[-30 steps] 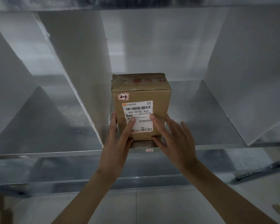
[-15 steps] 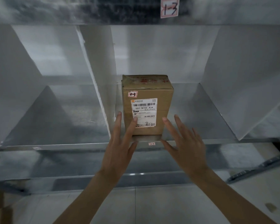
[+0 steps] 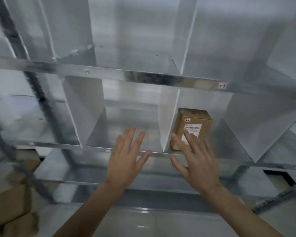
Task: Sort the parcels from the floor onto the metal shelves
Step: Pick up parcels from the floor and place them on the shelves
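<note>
Two bare hands hang in front of the metal shelves (image 3: 109, 77), fingers spread and straight, gripping nothing. The left hand (image 3: 126, 161) is before the front lip of the middle compartment, its fingertips overlapping the shelf floor in the picture; whether they touch the metal cannot be told. The right hand (image 3: 195, 161) is raised before the next compartment to the right, and its fingers (image 3: 189, 137) cover the lower part of the cardboard parcel (image 3: 193, 122) standing upright there; contact cannot be judged through the blur. The parcel sits on the shelf floor just beside the white divider (image 3: 167, 117) on its left, which hides its lower left edge. A white shipping label (image 3: 193, 128) with a barcode is on its front face, the print too smeared to read, and a small red-and-white sticker (image 3: 187, 120) sits above it with marks that cannot be made out. Small tags on the shelf rails, one at (image 3: 222, 85) and one at (image 3: 108, 151), are equally illegible. At the lower left, brown cardboard boxes (image 3: 12, 207) lie on the floor, cut off by the frame edge and badly blurred, so their number is unclear. The whole view is softened by motion, most of all at the left upright (image 3: 34, 86).
</note>
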`<control>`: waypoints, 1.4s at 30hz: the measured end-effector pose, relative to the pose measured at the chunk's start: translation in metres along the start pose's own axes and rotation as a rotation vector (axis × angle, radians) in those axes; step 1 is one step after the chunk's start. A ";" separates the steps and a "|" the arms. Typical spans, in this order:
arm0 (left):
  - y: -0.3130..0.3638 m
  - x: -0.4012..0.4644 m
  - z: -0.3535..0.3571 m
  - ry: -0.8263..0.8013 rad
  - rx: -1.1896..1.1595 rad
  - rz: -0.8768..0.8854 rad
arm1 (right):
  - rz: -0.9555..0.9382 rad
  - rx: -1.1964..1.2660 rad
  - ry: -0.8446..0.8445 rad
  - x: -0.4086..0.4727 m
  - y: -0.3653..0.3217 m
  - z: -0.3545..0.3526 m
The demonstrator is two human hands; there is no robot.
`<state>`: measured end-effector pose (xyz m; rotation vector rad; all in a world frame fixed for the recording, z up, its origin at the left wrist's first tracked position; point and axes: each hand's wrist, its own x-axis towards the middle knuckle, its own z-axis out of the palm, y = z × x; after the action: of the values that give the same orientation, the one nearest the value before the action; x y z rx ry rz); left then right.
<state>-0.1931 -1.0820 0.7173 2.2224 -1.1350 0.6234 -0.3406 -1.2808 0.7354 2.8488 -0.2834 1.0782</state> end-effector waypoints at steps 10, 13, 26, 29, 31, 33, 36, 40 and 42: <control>-0.197 -0.104 -0.338 0.076 0.335 -0.292 | -0.207 0.292 0.015 0.125 -0.351 -0.046; -0.252 -0.144 -0.413 0.104 0.409 -0.391 | -0.279 0.373 -0.008 0.158 -0.449 -0.041; -0.518 -0.297 -0.513 0.025 0.511 -0.759 | -0.507 0.555 -0.344 0.209 -0.783 0.130; -0.574 -0.334 -0.518 0.032 0.510 -0.837 | -0.528 0.593 -0.419 0.206 -0.846 0.171; -0.604 -0.362 -0.523 0.040 0.514 -0.894 | -0.584 0.595 -0.452 0.199 -0.888 0.197; -0.630 -0.394 -0.529 0.038 0.517 -0.950 | -0.652 0.596 -0.495 0.188 -0.931 0.220; -0.669 -0.445 -0.541 0.032 0.514 -1.053 | -0.701 0.634 -0.568 0.166 -0.995 0.248; -0.722 -0.521 -0.553 0.018 0.492 -1.141 | -0.758 0.654 -0.628 0.134 -1.077 0.269; -0.745 -0.560 -0.556 0.010 0.492 -1.168 | -0.762 0.664 -0.659 0.115 -1.116 0.282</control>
<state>0.0472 -0.0330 0.5756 2.7442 0.4733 0.3857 0.1511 -0.2440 0.5874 3.2303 1.2424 0.0556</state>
